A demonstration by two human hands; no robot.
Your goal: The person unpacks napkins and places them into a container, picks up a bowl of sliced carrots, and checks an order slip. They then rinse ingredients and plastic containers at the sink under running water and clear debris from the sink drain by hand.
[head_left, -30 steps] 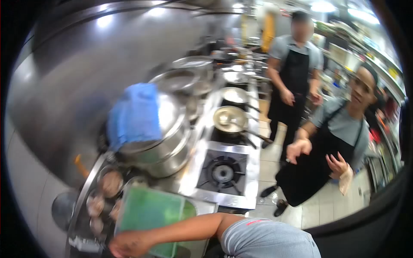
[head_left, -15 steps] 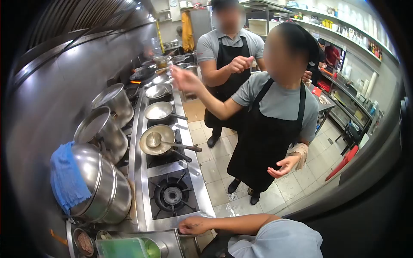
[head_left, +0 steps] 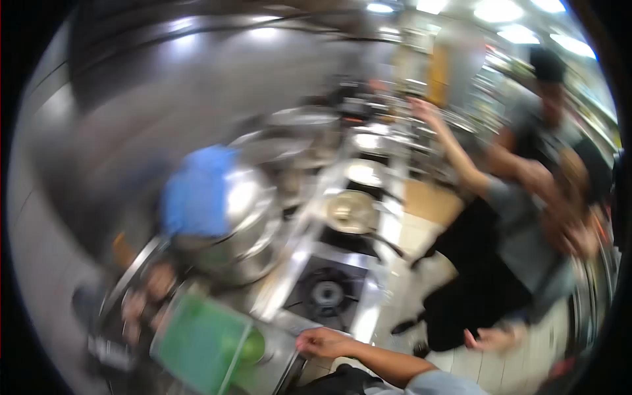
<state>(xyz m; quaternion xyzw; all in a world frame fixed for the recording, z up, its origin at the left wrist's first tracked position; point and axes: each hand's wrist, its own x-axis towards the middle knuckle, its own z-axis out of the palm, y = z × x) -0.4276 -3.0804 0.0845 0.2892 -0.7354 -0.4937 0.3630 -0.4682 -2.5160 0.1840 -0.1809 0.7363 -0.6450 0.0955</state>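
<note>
My right hand (head_left: 322, 343) rests at the edge of the steel counter (head_left: 285, 378), its fingers curled in and blurred. Whether anything is inside them is hidden. My left hand is out of view. Just left of my right hand stand a round container with something green (head_left: 253, 345) and a box with a green lid (head_left: 197, 342). A gas burner (head_left: 327, 293) with no pan on it lies beyond the hand. Further along the range sits a pan with a ladle (head_left: 351, 212) in it.
A large steel pot (head_left: 253, 227) with a blue cloth (head_left: 201, 191) draped over it stands against the wall side. More pans (head_left: 365, 172) line the range. Two people in dark aprons stand at the right, one person's arm (head_left: 454, 141) stretched over toward the range.
My view has swung left and blurred, so the range and pots sit further right. The nearer person leans over, arm still raised. My right hand stays at the counter edge.
</note>
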